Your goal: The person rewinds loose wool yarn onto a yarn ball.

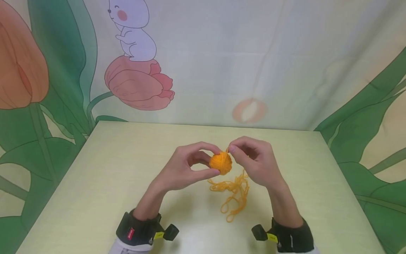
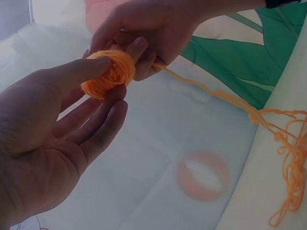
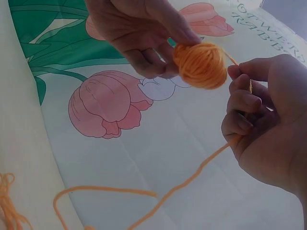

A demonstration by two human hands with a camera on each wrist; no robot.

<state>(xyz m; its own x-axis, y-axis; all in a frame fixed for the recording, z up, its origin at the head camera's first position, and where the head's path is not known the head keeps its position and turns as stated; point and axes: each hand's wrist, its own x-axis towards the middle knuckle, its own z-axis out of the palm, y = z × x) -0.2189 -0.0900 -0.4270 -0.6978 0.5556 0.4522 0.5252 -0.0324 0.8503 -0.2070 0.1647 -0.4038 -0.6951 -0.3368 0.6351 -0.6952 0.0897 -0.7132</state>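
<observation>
The head view looks forward and down; nearer wrist views share the yarn ball (image 3: 202, 67)

Black wrist straps (image 1: 298, 235), each with a black block (image 1: 171, 232) and yellow label (image 1: 159, 235), adjoin pale sleeves (image 1: 130, 247); left strap (image 1: 142, 231) bears red tag (image 1: 130, 233).

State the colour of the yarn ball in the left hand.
The yarn ball is plain orange; it shows best in the right wrist view.

The things are carried by a pale yellowish worktop (image 1: 95, 180) with a straight far edge. Just right of its middle, a loose tangle of orange yarn (image 1: 238, 185) is laid directly on it, some strands spread left, several loops strewn toward the near side.
</observation>
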